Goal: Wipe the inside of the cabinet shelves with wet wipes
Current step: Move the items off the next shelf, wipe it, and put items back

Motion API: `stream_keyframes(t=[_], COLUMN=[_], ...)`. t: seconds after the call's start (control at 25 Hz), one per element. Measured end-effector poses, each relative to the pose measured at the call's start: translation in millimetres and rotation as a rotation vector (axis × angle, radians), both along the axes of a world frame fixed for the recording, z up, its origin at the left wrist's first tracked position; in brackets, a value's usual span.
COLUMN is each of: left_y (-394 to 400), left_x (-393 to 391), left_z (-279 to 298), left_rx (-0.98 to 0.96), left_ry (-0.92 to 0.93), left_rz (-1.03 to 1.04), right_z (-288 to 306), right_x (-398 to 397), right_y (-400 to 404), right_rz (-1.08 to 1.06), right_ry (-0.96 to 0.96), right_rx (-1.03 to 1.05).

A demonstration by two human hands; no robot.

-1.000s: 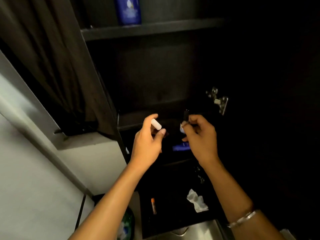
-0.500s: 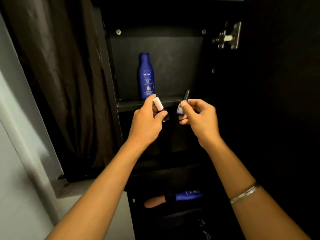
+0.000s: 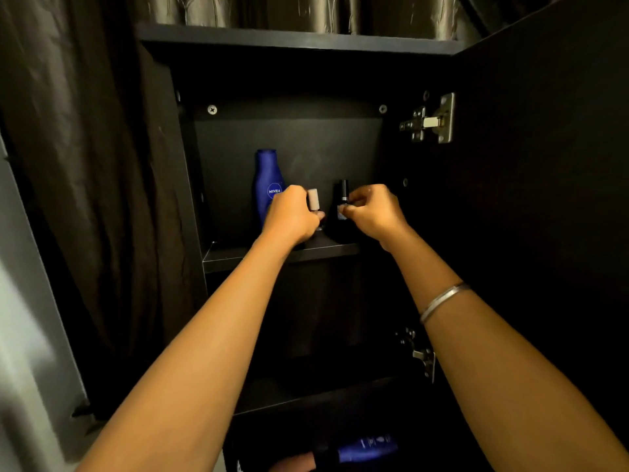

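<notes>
Two hands are up at the top shelf (image 3: 238, 255) of the dark cabinet (image 3: 299, 40), and I read the scene from the left side across. Far left of my left hand hangs a dark curtain (image 3: 85, 165), running down beside the cabinet's side panel. Just behind and left of that hand stands a blue lotion bottle (image 3: 267, 185), upright on the shelf, its lower part hidden by my knuckles. My left hand (image 3: 291, 218) is curled round a small bottle with a pale cap (image 3: 313, 199); the cap pokes up above my fingers and the glass below is mostly covered, so I cannot tell whether its base touches the shelf. Just right of it, between my two hands, sits a small bottle with a black cap (image 3: 342, 202), upright, its body dark against the back panel. My right hand (image 3: 372, 212) pinches this one near the neck, fingers bent around it. A thin metal bangle (image 3: 442, 301) circles my right forearm. Up and to the right of that hand, a metal hinge (image 3: 430, 120) is fixed to the open door (image 3: 544, 165); a second hinge (image 3: 420, 354) shows below my right forearm. Low down, beneath both arms, a blue tube (image 3: 367, 447) lies on its side on a lower shelf. I see no wet wipe in either hand.
</notes>
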State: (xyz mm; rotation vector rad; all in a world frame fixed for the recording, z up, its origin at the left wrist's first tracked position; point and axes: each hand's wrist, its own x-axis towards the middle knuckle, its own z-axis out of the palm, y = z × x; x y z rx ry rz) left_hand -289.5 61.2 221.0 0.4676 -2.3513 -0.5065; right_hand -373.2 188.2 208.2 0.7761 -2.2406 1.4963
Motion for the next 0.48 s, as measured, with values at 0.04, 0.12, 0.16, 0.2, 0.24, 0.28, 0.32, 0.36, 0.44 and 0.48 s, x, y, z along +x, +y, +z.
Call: stream_keyframes(t=[0.04,0.12,0.16,0.2,0.24,0.28,0.32,0.36,0.44,0.48], left_y=[1.1,4.6,5.3,4.5,2.8,1.2,0.1,-0.3,-0.3,0.4], left_x=[-5.8,-13.6,-15.4,-16.8,-17.7,-18.7,-18.9,-18.9,-18.4,-17.8], left_z=[0.3,0.1,-0.6,-2.0,-3.6,-5.2,-6.3,-7.0,-8.6,-9.4], left_rx=[-0.005,-0.019,-0.024,-0.024,-0.018,-0.007,0.003,0.012,0.021,0.023], left_ry=[-0.016,-0.024,-0.022,-0.025,-0.03,-0.034,-0.033,-0.026,0.009,0.029], left_rz=[-0.001,-0.009,-0.008,-0.004,-0.003,-0.001,-0.001,0.001,0.009,0.016], right_z=[0.8,1.7,1.6,0.9,-0.4,-1.9,-3.4,-4.3,-5.4,-5.8], right_x=[-4.7,-10.9,-12.6,-14.1,-15.8,-17.9,-19.3,-20.3,-20.5,-20.7], right_y=[-2.4,-5.3,-5.7,-5.7,-5.6,-5.9,-6.4,-7.2,-8.7,-8.8], right_rz=[0.0,0.012,0.016,0.015,0.007,-0.005,-0.018,-0.03,-0.042,-0.039], right_ry=[-0.01,-0.014,-0.014,-0.013,-0.009,-0.001,0.007,0.01,0.008,0.005], right_rx=[0.024,0.04,0.049,0.067,0.091,0.111,0.128,0.142,0.157,0.154])
